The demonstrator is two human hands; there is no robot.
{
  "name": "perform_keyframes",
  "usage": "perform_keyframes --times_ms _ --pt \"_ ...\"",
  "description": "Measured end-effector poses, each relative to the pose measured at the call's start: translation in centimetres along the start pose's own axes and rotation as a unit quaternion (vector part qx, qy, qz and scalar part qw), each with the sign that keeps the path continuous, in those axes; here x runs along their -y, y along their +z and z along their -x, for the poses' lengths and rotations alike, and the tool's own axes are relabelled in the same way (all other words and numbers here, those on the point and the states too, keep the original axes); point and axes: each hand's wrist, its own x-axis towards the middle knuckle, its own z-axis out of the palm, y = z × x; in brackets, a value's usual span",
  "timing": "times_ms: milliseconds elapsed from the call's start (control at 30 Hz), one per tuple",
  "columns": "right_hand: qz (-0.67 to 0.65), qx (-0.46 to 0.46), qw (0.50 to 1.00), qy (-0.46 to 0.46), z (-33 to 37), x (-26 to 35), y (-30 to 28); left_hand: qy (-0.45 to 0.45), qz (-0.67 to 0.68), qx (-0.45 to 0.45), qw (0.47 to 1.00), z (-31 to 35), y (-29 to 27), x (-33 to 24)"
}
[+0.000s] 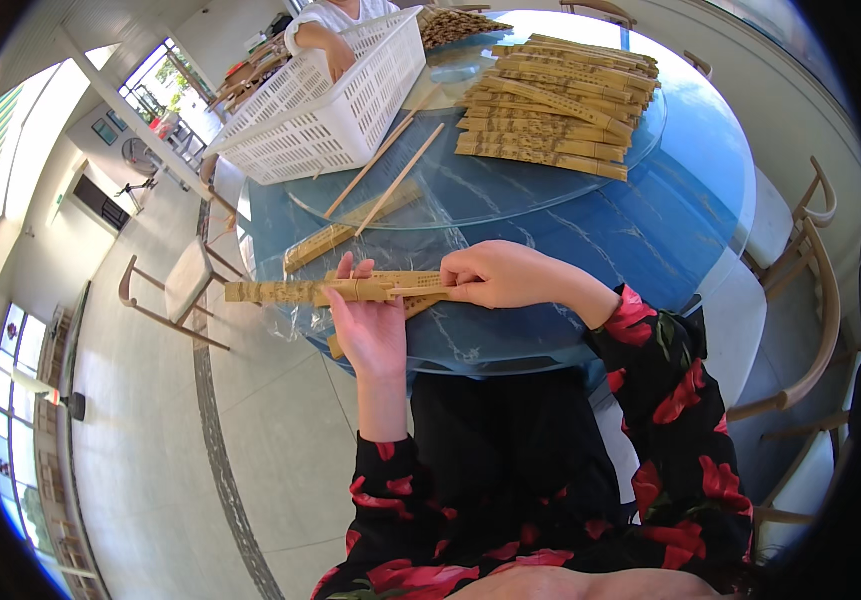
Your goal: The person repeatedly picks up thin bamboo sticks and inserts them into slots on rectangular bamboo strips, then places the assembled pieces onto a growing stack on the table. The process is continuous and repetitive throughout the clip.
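My left hand (370, 330) is closed around a long yellow-brown printed paper chopstick sleeve (275, 291), held level above the table's near edge. At the sleeve's right end, my right hand (498, 276) pinches with thumb and fingers. A pale chopstick (412, 292) shows between the two hands; its right end is hidden by my right fingers. Another sleeve lies partly under my hands. Just beyond, two loose chopsticks (398, 182) rest slantwise on the glass, close to a flat sleeve (320, 248) and some crumpled clear plastic.
A large pile of filled-looking sleeves (555, 105) lies on the round glass turntable (540, 208). A white slatted basket (345, 125) stands at the far left, with another person's arm (325, 45) reaching into it. Wooden chairs (185, 285) surround the blue table.
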Motion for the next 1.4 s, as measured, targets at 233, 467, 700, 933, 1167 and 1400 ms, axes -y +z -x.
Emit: perform_keyframes --times_ms 233,467,700,933,1167,1400 --pt "-0.042 0.087 0.995 0.036 0.3 0.6 -1.1 0.046 0.025 -0.048 0.997 -1.4 -0.4 -0.7" --pt "-0.087 0.053 0.995 -0.007 -0.3 1.1 0.8 -0.066 0.213 0.043 0.974 -1.9 -1.9 0.9" --pt "0.034 -0.027 0.999 -0.02 0.4 0.6 1.1 -0.105 0.191 0.064 0.974 -0.2 1.2 2.6" --pt "-0.06 0.018 0.997 -0.054 0.1 0.5 1.0 -0.105 0.215 0.052 0.97 0.3 1.5 2.4" --pt "0.0 -0.014 0.999 -0.038 -0.2 0.6 2.1 -0.072 0.172 0.061 0.981 0.3 1.4 2.2" --pt "0.006 -0.068 0.997 -0.047 -0.5 0.4 3.6 -0.025 0.113 0.062 0.991 0.3 1.5 1.8"
